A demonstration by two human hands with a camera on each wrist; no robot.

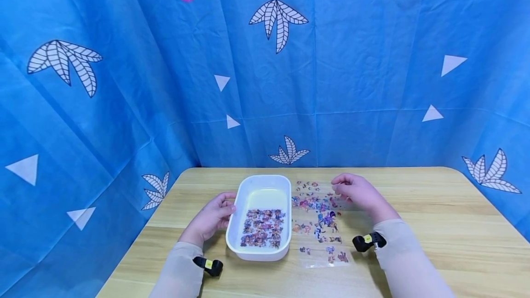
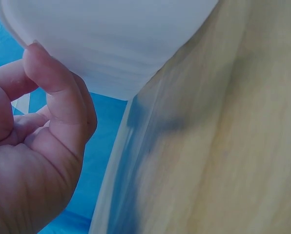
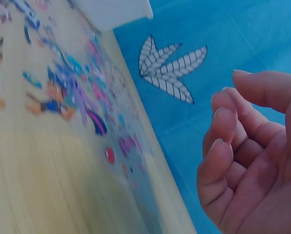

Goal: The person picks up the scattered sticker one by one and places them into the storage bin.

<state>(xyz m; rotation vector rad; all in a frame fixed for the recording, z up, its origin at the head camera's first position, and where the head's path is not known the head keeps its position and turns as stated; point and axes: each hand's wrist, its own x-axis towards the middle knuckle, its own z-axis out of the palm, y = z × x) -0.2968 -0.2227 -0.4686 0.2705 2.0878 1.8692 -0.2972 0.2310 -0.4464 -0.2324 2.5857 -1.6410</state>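
Observation:
A white plastic tub stands on the table, slightly left of centre, with many small colourful cartoon stickers covering its near half. My left hand grips the tub's left rim, thumb on the edge and the other fingers partly hidden by the wall. To the right of the tub lies a clear sheet of cartoon stickers, spread along the tabletop. Above the sheet's far right part hovers my right hand. The right wrist view shows its fingers loosely curled, with nothing visible between them.
The wooden table has rounded far corners. Behind it and at its sides hangs a blue curtain printed with white leaves and triangles. A black strap with a small device sits on each wrist.

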